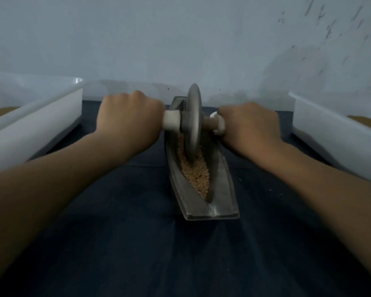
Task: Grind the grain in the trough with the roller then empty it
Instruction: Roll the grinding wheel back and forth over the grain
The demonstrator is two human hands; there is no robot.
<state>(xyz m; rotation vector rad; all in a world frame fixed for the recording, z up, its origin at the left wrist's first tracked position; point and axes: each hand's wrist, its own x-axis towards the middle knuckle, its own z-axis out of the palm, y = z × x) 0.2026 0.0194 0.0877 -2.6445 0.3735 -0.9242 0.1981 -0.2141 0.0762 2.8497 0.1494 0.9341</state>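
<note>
A long grey metal trough (224, 194) lies lengthwise on the dark cloth, its near end toward me. Tan grain (196, 174) fills its groove. A grey metal disc roller (193, 121) stands upright in the groove, past the trough's middle, its lower edge in the grain. My left hand (129, 118) grips the white handle (171, 122) on the roller's left side. My right hand (250, 125) grips the handle on the right, whose white end cap (220, 125) shows by the fingers. Both fists are closed around the axle.
A white plastic tub (36, 127) stands at the left and another white tub (330, 133) at the right, each showing some brown content at the frame edge. A pale wall rises just behind the trough. A few stray grains (270, 190) lie on the cloth at the right.
</note>
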